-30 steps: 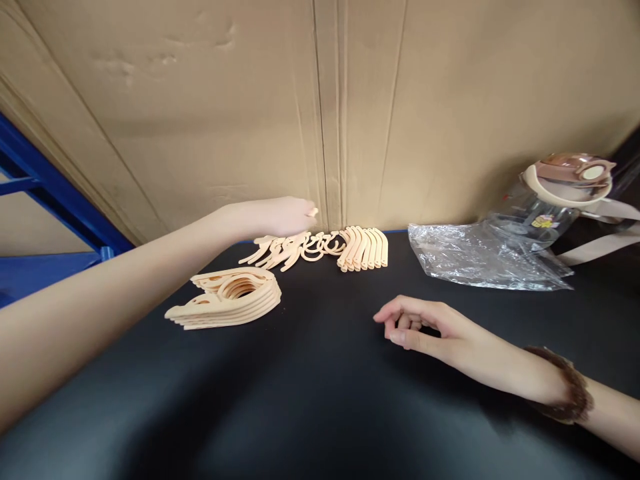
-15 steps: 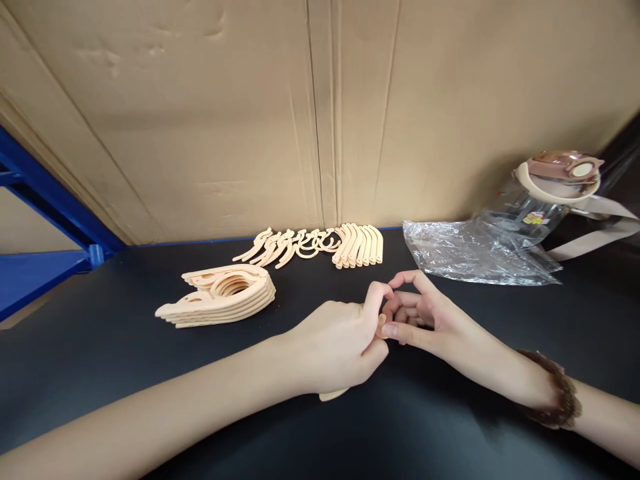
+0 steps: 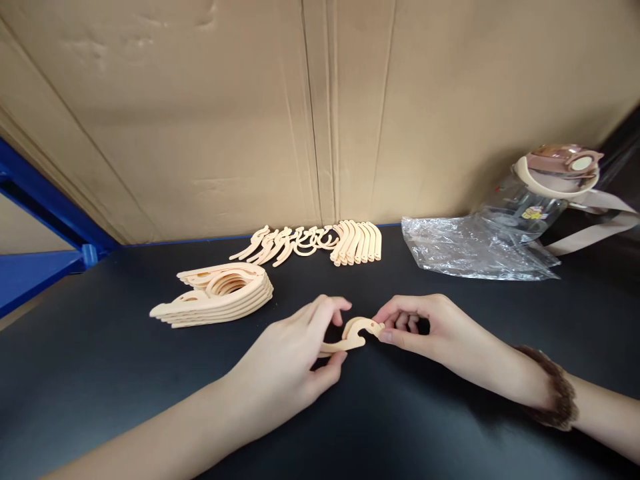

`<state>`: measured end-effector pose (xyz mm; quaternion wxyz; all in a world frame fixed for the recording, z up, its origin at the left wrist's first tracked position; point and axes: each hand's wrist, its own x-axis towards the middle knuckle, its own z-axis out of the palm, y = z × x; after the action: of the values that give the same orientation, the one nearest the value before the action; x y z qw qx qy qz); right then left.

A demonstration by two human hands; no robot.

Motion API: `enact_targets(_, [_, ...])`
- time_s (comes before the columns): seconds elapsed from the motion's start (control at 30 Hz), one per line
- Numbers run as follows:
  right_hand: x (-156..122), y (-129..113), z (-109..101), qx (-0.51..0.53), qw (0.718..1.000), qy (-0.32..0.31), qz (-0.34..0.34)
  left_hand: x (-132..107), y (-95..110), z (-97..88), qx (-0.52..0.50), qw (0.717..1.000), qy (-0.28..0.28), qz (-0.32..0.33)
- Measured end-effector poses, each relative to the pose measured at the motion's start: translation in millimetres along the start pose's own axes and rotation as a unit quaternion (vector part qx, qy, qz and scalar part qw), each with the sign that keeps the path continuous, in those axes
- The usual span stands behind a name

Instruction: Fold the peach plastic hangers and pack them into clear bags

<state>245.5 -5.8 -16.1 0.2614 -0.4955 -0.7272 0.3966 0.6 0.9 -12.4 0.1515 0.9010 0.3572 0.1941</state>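
A beige folding clothes hanger [image 3: 354, 333] with a curved end is between my two hands above the black table. My left hand [image 3: 300, 353] is around its left part, with the index finger lifted off and the thumb at the lower edge. That end of the hanger disappears into the palm, so the grip there is partly hidden. At the curved right end, thumb and index finger of my right hand [image 3: 415, 323] pinch the tip. A stack of folded beige hangers [image 3: 240, 300] lies to the left of my hands.
Along the cardboard wall [image 3: 225, 120] lie loose curved arms [image 3: 265, 247], hook pieces [image 3: 313, 241] and a row of hanger arms [image 3: 357, 243]. Right of them are a clear plastic bag [image 3: 450, 247] and a strapped bottle [image 3: 555, 177]. A blue metal frame [image 3: 45, 200] stands at left.
My left hand has slid left and loosened its fingers, uncovering the hanger's curved end. My right hand has lowered slightly and its index finger has come down onto the tip.
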Motion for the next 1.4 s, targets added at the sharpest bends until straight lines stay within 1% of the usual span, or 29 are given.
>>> enact_targets(0.03, [-0.2, 0.1, 0.3, -0.007, 1.0, 0.002, -0.001, -3.1, -3.2, -0.9, 0.02, 1.0, 0.017, 0.014])
enact_targets(0.1, [-0.5, -0.1, 0.8, -0.031, 0.999, 0.006, -0.005, -6.8, -6.3, -3.2, 0.074, 0.995, 0.033, 0.049])
enact_targets(0.23, [0.3, -0.4, 0.7, -0.099, 0.995, 0.023, -0.025, -8.2, -3.7, -6.5, 0.173, 0.978, 0.033, 0.108])
enact_targets(0.3, [0.8, 0.3, 0.2, -0.113, 0.993, 0.027, -0.036, -8.8, -1.9, -6.4, 0.193, 0.972, 0.04, 0.131])
enact_targets(0.37, [0.6, 1.2, 0.1, -0.121, 0.991, 0.03, -0.051, -10.3, -1.5, -5.2, 0.191, 0.97, 0.048, 0.143])
enact_targets(0.57, [-3.3, 1.6, 3.6, -0.206, 0.97, 0.055, -0.117, -14.0, -4.2, -0.4, 0.121, 0.984, 0.039, 0.127])
enact_targets(0.77, [-3.1, 0.9, 6.7, -0.238, 0.959, 0.058, -0.141, -13.8, -7.3, 1.8, 0.069, 0.99, 0.038, 0.116])
enact_targets(1.17, [-2.7, 1.3, 3.9, -0.224, 0.965, 0.039, -0.131, -13.8, -7.5, 1.1, 0.036, 0.994, 0.032, 0.103])
enact_targets(1.4, [-0.9, -0.9, 3.6, -0.22, 0.966, 0.037, -0.128, -12.2, -8.0, 1.0, 0.034, 0.995, 0.025, 0.094])
